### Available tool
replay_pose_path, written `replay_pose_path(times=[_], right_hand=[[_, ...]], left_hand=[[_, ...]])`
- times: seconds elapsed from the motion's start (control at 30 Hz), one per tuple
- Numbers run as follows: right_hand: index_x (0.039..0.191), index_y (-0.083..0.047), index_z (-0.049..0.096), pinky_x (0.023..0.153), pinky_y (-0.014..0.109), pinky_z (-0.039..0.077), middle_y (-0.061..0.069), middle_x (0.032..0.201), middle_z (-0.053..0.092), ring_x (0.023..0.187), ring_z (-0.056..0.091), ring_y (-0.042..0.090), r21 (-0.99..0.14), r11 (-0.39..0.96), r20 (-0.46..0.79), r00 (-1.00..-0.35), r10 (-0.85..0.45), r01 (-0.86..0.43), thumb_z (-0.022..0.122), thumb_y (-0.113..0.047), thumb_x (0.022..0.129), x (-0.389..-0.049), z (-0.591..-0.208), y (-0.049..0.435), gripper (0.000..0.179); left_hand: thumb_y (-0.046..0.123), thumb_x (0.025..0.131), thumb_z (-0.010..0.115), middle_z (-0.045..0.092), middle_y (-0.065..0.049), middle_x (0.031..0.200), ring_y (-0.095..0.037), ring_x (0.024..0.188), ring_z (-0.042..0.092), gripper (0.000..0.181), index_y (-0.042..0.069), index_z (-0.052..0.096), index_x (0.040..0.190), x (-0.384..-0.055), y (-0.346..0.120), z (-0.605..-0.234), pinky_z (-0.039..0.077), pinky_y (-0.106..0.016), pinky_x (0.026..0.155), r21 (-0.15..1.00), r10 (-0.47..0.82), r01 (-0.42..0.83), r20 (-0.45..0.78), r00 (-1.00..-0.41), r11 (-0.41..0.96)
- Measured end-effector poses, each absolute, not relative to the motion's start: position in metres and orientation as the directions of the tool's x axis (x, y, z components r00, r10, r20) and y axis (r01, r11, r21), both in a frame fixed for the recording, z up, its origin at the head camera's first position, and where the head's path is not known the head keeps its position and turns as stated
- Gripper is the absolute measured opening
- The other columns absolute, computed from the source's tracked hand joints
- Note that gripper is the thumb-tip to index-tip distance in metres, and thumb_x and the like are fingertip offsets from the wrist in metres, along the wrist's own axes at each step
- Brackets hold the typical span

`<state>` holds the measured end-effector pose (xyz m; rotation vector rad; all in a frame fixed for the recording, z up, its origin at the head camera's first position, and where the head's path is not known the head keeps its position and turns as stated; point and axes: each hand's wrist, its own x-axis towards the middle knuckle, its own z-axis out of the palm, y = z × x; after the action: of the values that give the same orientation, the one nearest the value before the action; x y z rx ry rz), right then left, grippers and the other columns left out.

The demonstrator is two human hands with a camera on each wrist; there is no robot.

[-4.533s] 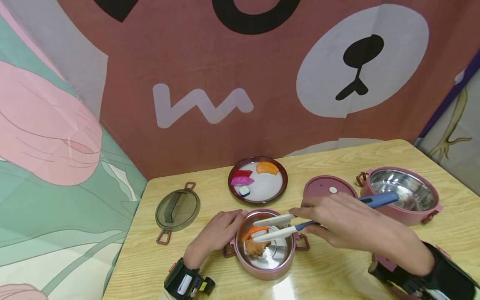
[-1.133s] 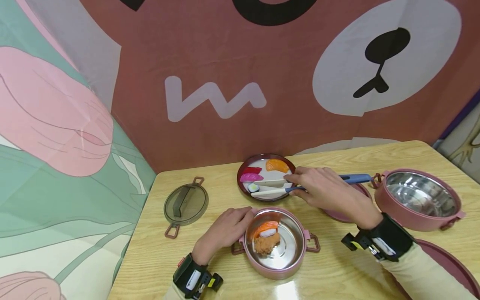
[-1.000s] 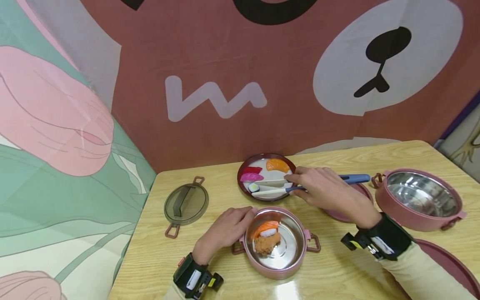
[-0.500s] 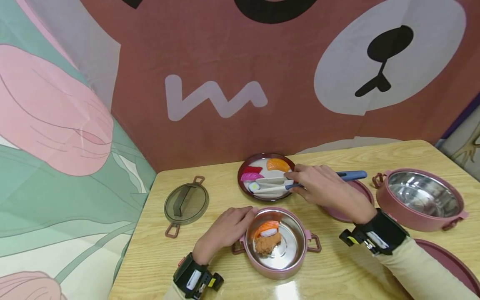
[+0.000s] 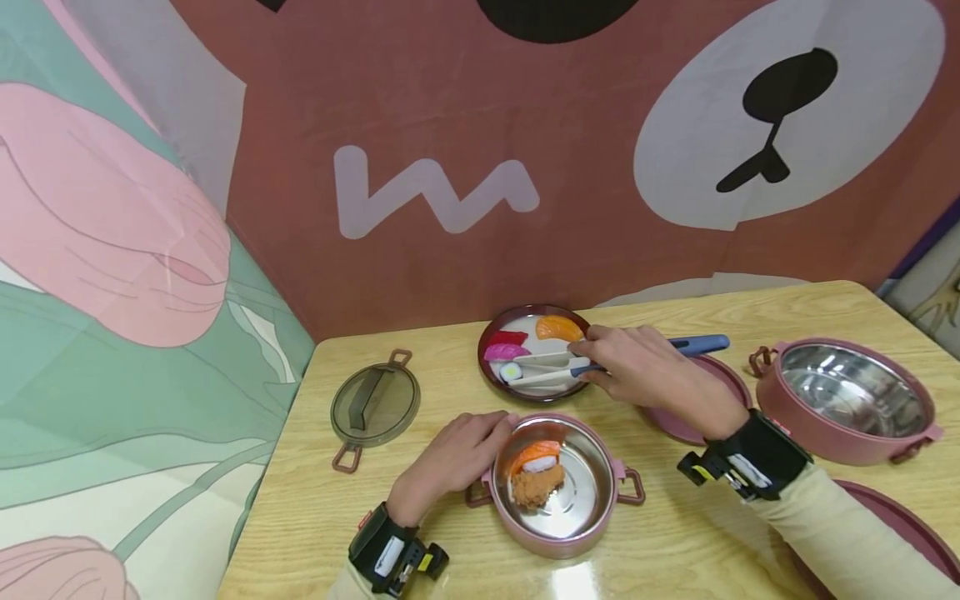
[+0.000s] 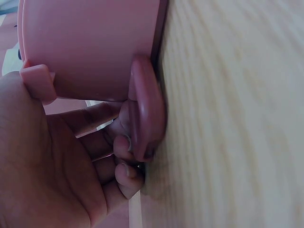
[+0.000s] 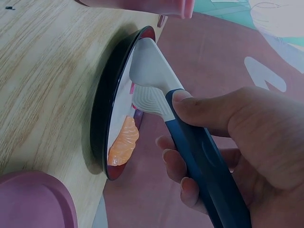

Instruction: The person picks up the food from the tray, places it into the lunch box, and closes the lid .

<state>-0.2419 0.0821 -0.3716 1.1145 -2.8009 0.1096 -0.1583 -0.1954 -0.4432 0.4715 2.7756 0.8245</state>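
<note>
Tongs (image 7: 192, 137) in right hand (image 5: 641, 367), over plate (image 5: 529, 323), left hand (image 5: 461, 450) holding pot (image 5: 555, 546)

I've got a tinted see-through lid (image 5: 390, 408) at left, dark handle (image 5: 366, 398) facing up. Steel-lined pink pot (image 5: 817, 437) far right, pink lid (image 5: 677, 427) just left of it. Maroon disc (image 5: 892, 512) near right, partly hidden; can't tell tray or lid. Woodgrain table (image 5: 300, 533). Bear-print cloth (image 5: 450, 283) far side, tulip-print cloth (image 5: 150, 392) left.

Cartoon backdrop (image 5: 450, 125) (and toy sushi (image 5: 558, 328)) suggests a playroom.
</note>
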Motion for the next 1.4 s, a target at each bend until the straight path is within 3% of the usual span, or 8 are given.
replay_pose_path(times=[0.23, 0.47, 0.97, 1.2, 1.4], right_hand=[[0.120, -0.016, 0.074, 0.049, 0.028, 0.036, 0.003, 0.093, 0.064, 0.059, 0.049, 0.013, -0.020, 0.718, 0.151, -0.711, -0.686, -0.696, 0.082, -0.026, 0.088, -0.2445, -0.3712, 0.0820, 0.035], [0.120, -0.017, 0.074, 0.049, 0.030, 0.037, 0.003, 0.092, 0.063, 0.058, 0.048, 0.014, -0.013, 0.712, 0.141, -0.707, -0.693, -0.702, 0.081, -0.025, 0.089, -0.2455, -0.3712, 0.0816, 0.033], [0.122, -0.017, 0.075, 0.047, 0.027, 0.033, 0.003, 0.092, 0.063, 0.055, 0.045, 0.013, 0.016, 0.714, 0.173, -0.702, -0.691, -0.700, 0.082, -0.025, 0.088, -0.2427, -0.3759, 0.0837, 0.035], [0.121, -0.017, 0.075, 0.047, 0.026, 0.033, 0.002, 0.095, 0.065, 0.055, 0.045, 0.011, 0.000, 0.713, 0.196, -0.699, -0.687, -0.701, 0.081, -0.024, 0.090, -0.2418, -0.3768, 0.0880, 0.033], [0.123, -0.017, 0.074, 0.046, 0.026, 0.032, 0.002, 0.098, 0.066, 0.055, 0.044, 0.010, -0.015, 0.715, 0.189, -0.704, -0.685, -0.699, 0.079, -0.025, 0.091, -0.2401, -0.3748, 0.0899, 0.033]], left_hand=[[0.069, 0.105, 0.017, 0.071, 0.009, 0.109, -0.017, 0.113, 0.063, 0.070, 0.027, 0.069, 0.123, -0.1581, -0.1947, -0.4412, 0.047, -0.046, 0.105, 0.558, 0.364, 0.254, -0.092, -0.927, 0.790], [0.070, 0.104, 0.018, 0.071, 0.008, 0.125, -0.020, 0.123, 0.061, 0.071, 0.028, 0.066, 0.134, -0.1562, -0.1944, -0.4405, 0.045, -0.048, 0.111, 0.561, 0.349, 0.230, -0.114, -0.930, 0.795], [0.069, 0.104, 0.017, 0.071, 0.010, 0.110, -0.018, 0.115, 0.063, 0.069, 0.028, 0.069, 0.123, -0.1574, -0.1945, -0.4402, 0.047, -0.046, 0.106, 0.557, 0.358, 0.245, -0.101, -0.928, 0.794], [0.070, 0.104, 0.017, 0.071, 0.007, 0.126, -0.020, 0.124, 0.061, 0.072, 0.027, 0.066, 0.133, -0.1575, -0.1942, -0.4407, 0.045, -0.048, 0.111, 0.556, 0.350, 0.229, -0.121, -0.929, 0.799], [0.069, 0.104, 0.017, 0.071, 0.009, 0.120, -0.019, 0.120, 0.062, 0.069, 0.029, 0.067, 0.129, -0.1584, -0.1946, -0.4424, 0.046, -0.047, 0.109, 0.557, 0.355, 0.237, -0.112, -0.928, 0.796]])
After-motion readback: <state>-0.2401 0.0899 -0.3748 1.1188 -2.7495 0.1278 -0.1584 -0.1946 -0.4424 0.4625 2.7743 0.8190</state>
